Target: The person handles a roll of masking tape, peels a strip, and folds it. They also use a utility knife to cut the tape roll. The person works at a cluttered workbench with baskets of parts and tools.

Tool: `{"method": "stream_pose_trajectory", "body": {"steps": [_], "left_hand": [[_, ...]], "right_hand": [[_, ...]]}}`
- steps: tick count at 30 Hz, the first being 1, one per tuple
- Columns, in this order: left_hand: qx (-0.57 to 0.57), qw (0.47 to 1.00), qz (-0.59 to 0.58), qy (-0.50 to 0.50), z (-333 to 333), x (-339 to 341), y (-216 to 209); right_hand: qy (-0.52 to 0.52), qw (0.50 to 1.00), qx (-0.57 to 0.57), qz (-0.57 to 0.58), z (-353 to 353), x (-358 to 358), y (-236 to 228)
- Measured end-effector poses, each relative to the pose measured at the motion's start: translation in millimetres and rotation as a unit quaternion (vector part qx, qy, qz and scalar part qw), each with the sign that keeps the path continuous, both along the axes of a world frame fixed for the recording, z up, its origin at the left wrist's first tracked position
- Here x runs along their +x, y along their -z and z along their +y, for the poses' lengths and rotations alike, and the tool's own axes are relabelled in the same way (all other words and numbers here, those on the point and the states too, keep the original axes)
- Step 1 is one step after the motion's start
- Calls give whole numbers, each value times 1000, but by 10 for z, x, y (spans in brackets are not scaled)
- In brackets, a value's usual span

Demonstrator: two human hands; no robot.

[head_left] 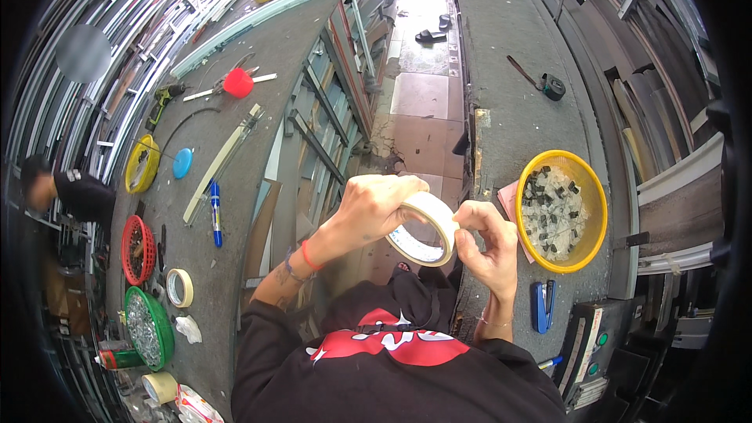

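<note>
Holding a roll of cream tape in mid-air, over the gap between left table and right table. Gripping with left hand, fingers clamped over the roll's upper left side. Touching the outer face on the right with right hand, thumb and forefinger close together there; cannot tell whether clamped on a loose end.

Noting possible faults, as judgement only. Could tear or split into a thin strip, from lifting just a corner or pulling at a slant. Could fold and stick to itself or to the fingers, from letting a freed length go slack. Could drop to the floor through a loose left grip.

Looking outward to the right: seeing a yellow basket of small clear and black pieces, near the right hand, with a blue stapler just below. Could spill the pieces by swinging the right arm out against the rim.

Looking left: finding a second roll of tape, a blue marker, a red basket and a green basket. Farther out, at the left edge, seeing a co-worker's dark sleeve.
</note>
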State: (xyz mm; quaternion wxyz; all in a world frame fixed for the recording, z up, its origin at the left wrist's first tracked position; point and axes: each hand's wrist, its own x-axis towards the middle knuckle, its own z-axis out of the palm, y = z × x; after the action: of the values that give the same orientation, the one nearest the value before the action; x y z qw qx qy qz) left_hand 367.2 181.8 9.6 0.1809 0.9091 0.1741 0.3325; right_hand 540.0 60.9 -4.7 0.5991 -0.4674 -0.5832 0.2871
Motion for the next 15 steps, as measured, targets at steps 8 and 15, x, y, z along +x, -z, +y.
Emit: {"method": "stream_pose_trajectory", "body": {"steps": [8,15], "left_hand": [[22,999,-10,-22,-3,-27,-97],[62,998,-32,-12,98,-109,-181]], "right_hand": [[-101,993,33,54,38,14,-3],[-52,990,23,133,18,-129,-24]]}}
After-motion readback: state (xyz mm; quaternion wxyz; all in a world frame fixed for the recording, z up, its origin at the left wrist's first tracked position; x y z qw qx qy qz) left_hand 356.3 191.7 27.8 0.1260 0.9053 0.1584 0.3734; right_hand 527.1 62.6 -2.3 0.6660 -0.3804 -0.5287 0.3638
